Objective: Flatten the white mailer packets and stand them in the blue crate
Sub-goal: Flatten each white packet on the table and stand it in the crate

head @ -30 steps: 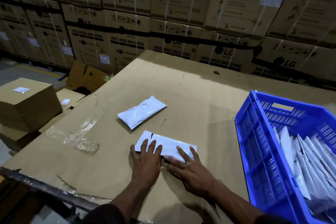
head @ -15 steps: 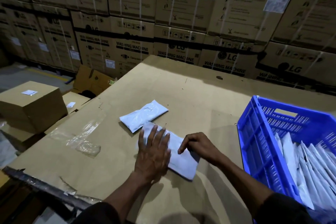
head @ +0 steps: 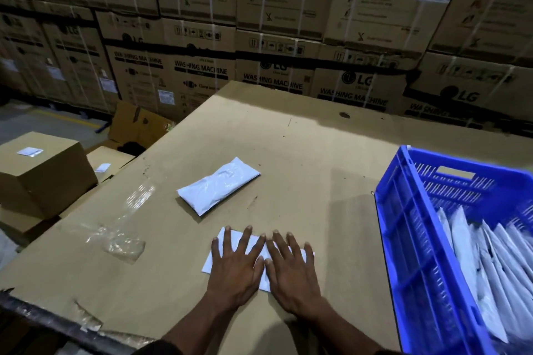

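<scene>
While both palms press flat on the near packet [head: 230, 239], the left hand [head: 235, 265] and right hand [head: 291, 266] lie side by side, fingers straight and slightly spread. A second packet [head: 218, 185] lies farther on the cardboard top [head: 317, 167]. Right, the crate [head: 409, 253] holds upright packets [head: 490, 268].

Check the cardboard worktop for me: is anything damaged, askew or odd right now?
A crumpled piece of clear plastic film lies loose left of the hands. The worktop's near-left edge is torn and ragged. The second packet lies puffy and askew, not yet flattened.
</scene>
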The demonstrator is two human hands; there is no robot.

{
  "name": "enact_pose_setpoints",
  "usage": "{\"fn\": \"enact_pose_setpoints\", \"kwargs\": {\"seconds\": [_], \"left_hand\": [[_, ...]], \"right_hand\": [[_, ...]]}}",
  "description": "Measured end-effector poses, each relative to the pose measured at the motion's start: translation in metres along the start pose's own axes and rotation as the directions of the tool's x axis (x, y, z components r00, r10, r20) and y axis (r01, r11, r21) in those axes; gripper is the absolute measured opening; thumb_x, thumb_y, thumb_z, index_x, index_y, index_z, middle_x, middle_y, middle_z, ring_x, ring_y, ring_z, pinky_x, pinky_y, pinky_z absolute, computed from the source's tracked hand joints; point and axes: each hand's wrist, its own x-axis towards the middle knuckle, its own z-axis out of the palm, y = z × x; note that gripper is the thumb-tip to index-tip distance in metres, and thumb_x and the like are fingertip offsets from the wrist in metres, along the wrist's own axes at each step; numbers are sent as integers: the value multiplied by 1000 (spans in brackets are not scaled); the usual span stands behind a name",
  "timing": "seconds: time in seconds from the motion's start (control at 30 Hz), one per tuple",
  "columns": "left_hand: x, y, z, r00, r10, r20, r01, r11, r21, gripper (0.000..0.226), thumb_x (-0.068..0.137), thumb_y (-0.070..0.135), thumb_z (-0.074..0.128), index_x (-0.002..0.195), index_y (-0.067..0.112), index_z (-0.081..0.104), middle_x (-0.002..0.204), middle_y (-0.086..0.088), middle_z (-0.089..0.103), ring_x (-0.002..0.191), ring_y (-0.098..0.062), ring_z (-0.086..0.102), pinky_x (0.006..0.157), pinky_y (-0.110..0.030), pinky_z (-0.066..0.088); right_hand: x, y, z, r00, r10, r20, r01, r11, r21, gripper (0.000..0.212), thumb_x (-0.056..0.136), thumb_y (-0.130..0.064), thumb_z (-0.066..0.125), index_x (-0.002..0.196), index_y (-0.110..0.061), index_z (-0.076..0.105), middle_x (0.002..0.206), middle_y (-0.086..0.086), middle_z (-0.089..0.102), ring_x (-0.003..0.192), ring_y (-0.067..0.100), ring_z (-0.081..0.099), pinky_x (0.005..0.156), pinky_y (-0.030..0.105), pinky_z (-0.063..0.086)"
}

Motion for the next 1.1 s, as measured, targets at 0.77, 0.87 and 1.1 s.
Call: {"fn": "enact_pose_setpoints", "kwargs": {"seconds": [0.77,0.87,1.1], "left_hand": [[6,5,5,996,-71,49,74,995,-69,56,99,52,38,151,36,48,160,-4,44,141,-55,39,111,-65,25],[5,4,4,997,-66,50,70,995,-68,56,99,53,38,151,36,49,161,-3,43,142,-54,38,111,-65,26],[6,2,10,998,-50,37,52,997,-59,58,99,54,38,153,35,47,163,-6,40,144,-58,31,113,-66,24]], "right_hand": [[8,14,7,1000,-12,24,12,1000,-21,52,102,-42,33,152,-28,38,158,-7,38,147,21,33,110,54,24],[9,13,6,1000,-10,26,10,1000,-9,52,103,-42,31,153,-29,37,159,-8,37,148,21,32,111,54,22],[7,15,7,1000,-22,11,22,1000,8,53,104,-43,29,155,-30,31,160,-9,34,149,20,28,112,54,19]]}}
